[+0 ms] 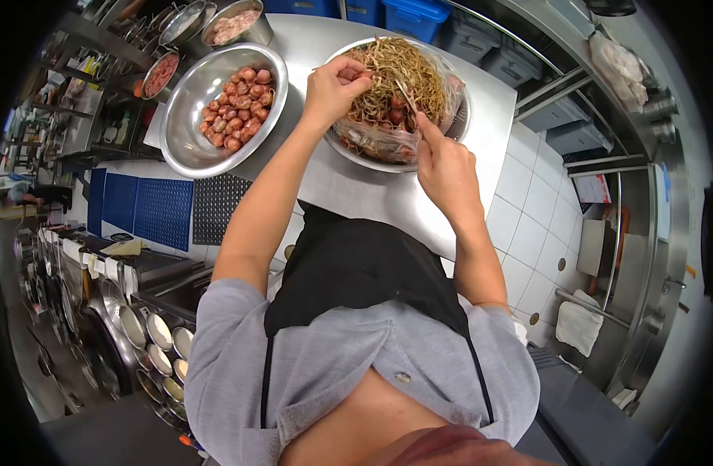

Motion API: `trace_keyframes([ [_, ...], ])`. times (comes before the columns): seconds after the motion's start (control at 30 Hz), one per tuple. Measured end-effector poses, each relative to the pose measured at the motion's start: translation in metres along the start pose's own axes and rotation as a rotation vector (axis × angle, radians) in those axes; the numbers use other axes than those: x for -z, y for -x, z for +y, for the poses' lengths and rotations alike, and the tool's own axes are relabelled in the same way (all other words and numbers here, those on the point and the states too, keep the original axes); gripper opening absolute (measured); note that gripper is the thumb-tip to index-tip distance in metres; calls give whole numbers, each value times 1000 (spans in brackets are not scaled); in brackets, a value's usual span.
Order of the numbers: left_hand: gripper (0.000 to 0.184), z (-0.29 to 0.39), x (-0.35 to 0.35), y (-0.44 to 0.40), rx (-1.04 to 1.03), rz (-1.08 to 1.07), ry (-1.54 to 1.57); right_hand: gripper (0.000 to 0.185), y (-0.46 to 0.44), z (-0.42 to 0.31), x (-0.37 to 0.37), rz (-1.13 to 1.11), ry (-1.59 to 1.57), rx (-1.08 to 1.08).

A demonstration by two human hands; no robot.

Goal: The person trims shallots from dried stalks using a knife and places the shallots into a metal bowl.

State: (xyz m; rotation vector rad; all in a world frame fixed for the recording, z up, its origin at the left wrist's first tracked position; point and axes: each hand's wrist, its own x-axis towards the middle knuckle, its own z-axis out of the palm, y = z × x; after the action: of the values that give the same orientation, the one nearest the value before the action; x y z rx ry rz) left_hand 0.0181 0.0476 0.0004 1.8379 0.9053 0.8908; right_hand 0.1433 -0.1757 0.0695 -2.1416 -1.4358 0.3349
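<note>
A slim metal blade [406,95] is gripped by the right hand [449,167] over dry, stringy stalks [418,68], the left hand [337,89] curled at their left, its hold unclear.

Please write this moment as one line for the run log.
left hand: at dry stalks | right hand: gripping bladed tool | red bulbs: in left-side metal bowl

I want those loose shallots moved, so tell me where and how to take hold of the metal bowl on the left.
The bowl is probably best taken by its wide rim, one grip at each side, coming from the near side: metal containers crowd the far side. Its shallots lie toward the right, so expect more weight there.
</note>
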Motion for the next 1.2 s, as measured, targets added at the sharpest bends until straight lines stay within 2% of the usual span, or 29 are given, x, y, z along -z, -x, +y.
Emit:
trace_keyframes([
  [0.13, 24, -2, -6, 2, -25, 8, 73, 46, 6, -2, -12, 156, -86, 225],
  [0.3, 21, 6, -8, 5, -73, 33, -68, 43, -23, 5, -49, 123, 1, 187],
  [0.5, 20, -2, -12, 3, -159, 70, -107, 51, -27, 6, -51, 166, 33, 308],
  [0.6, 20, 0, -13, 7, -80, -8, -73, 50, -47, 9, -64, 103, 9, 242],
  [0.7, 20, 3, -15, 11, -81, -25, 194, 46, -55, 5, -65, 115, 14, 220],
  [0.8, 20, 11, 18, 23, -161, 171, 287, 45, -47, 7, -55, 59, -9, 142],
  [0.87, 19, -9, 63, 22, -256, 337, -30, 44, -37, 13, -41, 45, -47, 109],
  [0.93, 19, -27, 105, 26, -224, 365, -235, 44, -23, 18, -25, 67, -109, 113],
  [1.03, 22, -39, 134, 34, -67, 282, -702, 44, -2, 15, 1, 53, -155, 64],
  [1.13, 20, -25, 103, 37, -315, 432, -556, 43, 9, 17, 16, 24, -204, -32],
  [1.2, 17, 14, 66, 46, -234, 218, -392, 43, 14, 22, 16, 28, -223, -70],
])
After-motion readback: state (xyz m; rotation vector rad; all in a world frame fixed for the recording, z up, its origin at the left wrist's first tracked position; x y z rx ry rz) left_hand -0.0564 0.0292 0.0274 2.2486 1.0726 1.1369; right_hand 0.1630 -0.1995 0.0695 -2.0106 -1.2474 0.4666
